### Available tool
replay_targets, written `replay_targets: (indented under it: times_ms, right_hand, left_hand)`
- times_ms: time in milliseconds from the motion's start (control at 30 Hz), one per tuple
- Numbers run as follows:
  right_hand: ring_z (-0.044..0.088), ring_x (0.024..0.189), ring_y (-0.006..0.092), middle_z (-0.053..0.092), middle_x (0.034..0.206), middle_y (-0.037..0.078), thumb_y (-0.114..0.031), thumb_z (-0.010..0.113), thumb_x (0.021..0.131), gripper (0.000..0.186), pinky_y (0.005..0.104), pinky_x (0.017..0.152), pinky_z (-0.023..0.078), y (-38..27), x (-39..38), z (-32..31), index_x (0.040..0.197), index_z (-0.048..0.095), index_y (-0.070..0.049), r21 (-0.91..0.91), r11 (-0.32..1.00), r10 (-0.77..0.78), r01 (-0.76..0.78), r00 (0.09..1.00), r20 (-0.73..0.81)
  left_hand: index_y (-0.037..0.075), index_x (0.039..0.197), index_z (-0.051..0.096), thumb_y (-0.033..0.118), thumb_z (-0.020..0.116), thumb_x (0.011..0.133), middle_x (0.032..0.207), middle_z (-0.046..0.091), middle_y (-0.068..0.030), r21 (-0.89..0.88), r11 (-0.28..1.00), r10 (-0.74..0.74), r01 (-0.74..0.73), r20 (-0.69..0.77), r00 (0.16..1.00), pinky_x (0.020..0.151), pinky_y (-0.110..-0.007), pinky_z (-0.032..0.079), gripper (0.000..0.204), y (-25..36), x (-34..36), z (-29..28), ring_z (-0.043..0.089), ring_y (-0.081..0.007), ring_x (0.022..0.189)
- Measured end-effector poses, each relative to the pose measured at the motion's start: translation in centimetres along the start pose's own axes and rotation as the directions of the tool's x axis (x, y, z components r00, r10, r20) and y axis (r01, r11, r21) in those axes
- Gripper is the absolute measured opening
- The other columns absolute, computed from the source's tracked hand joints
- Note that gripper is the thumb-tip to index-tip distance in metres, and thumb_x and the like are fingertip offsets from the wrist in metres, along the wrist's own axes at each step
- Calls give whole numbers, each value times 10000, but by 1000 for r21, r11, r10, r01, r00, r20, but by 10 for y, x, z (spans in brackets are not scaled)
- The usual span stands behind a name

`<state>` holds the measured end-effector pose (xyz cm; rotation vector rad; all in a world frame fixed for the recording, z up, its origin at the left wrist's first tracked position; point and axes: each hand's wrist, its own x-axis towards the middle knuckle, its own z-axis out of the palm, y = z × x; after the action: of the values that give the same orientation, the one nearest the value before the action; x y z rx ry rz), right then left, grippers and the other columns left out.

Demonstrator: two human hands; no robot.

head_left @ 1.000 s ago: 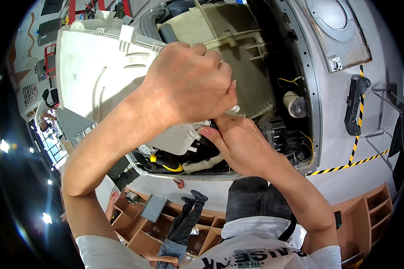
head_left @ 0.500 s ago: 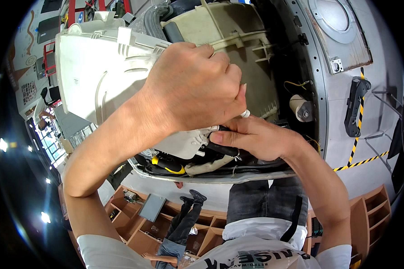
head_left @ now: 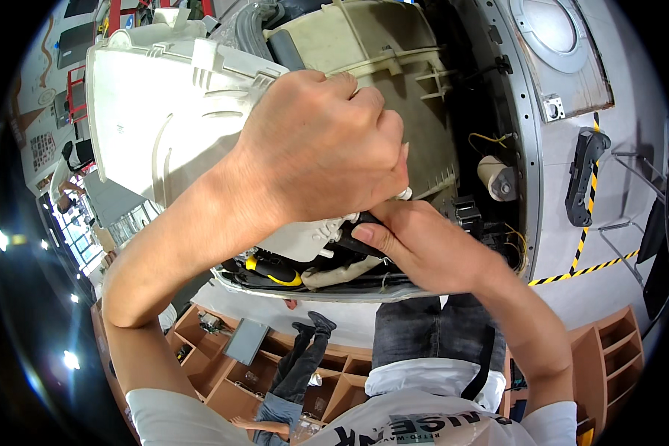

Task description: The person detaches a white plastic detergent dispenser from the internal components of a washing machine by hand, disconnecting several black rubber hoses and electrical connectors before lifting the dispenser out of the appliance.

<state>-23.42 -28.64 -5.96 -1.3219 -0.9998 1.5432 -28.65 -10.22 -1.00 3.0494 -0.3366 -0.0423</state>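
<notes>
Right grip [head_left: 440,249] shifted, black hose [head_left: 359,246] seemingly within it.

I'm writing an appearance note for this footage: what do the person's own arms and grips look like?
The left grip and right grip are ungloved, with no rings or watch visible. The left forearm and right forearm are bare, with no cables or markings showing. Short white sleeves end above the elbows, part of a white shirt with dark lettering.
</notes>
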Motion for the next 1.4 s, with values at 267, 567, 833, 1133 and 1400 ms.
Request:
replay_targets:
  times_ms: [267,567,833,1133,1400]
  right_hand:
    - [629,704,470,622,705,269,-199,584,989,279,525,624,490,-16,-5,25,938,518,67,-148,982,65,-120,942,-330]
    - [635,707,457,629,706,249,-240,610,979,314,506,631,504,-12,-2,17,944,526,61,-64,990,99,-124,949,-300]
    - [631,736,449,608,710,266,-277,600,985,349,505,659,503,1,2,11,939,566,67,-199,978,-97,68,985,-142]
    - [612,714,394,604,731,250,-382,525,1021,460,448,713,493,26,12,-3,1017,620,68,160,986,-69,46,987,142]
    - [604,840,359,645,924,243,-408,535,1019,493,403,810,484,18,11,-6,1164,592,60,208,974,47,-85,983,180]
  left_hand:
    - [110,594,528,218,710,688,580,483,-18,56,997,-51,49,19,999,442,-339,421,231,2,1,2,531,-210,513]
    - [100,589,534,222,707,692,578,493,-25,48,999,-14,10,85,996,450,-340,432,235,-3,4,2,533,-214,510]
    - [93,611,556,218,726,641,602,502,-14,-13,1000,7,-6,58,998,472,-334,436,214,-2,-3,-2,538,-199,537]
    - [98,650,580,236,739,634,633,499,-12,-7,1000,-25,25,0,1000,486,-326,430,212,0,-7,-3,519,-195,555]
    - [99,605,550,231,723,661,591,483,-9,4,1000,8,-8,-3,1000,460,-330,418,225,-1,-7,-5,530,-200,535]
